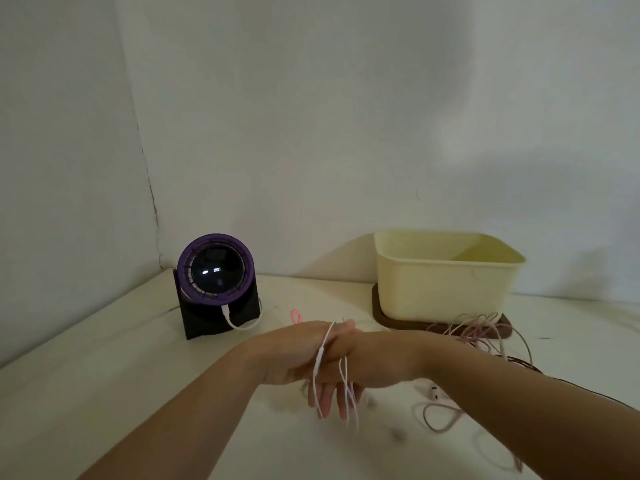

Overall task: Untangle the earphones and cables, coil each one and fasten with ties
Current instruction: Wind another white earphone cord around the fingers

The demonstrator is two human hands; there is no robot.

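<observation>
Step in hand: coiling, by appearance; white earphone cable (320,355) looped in several turns over the crossed hands, just below the centre of the frame.
Left hand (294,355): enters from lower left, back upward, beneath the loops; blurred, so curled or straight cannot be told.
Right hand (377,358): enters from lower right, touching the left hand where the cable crosses; pinching or merely resting cannot be told.
Fingers (325,400): two or three hanging straight down below the meeting point, cable strands falling alongside; owner unclear.
Cable relative to hands: draped from the top of the knuckles down past the fingertips, inline remote against the back of the left hand; lower ends too blurred to place against the table (104,393).
Next move, as judged: remaining slack wound on evenly, coil slipped off without collapse, then a tie fetched; pink tie (296,315) just above the hands in the frame, right of the fan (216,271).
Remaining work: pink cable (478,327) tangled at right centre, before the tub (446,289) on its mat (381,313); dark cable (519,362) beside it; earbud (434,393) right of the hands.
Progress, as judged: early; nothing seen fastened.
</observation>
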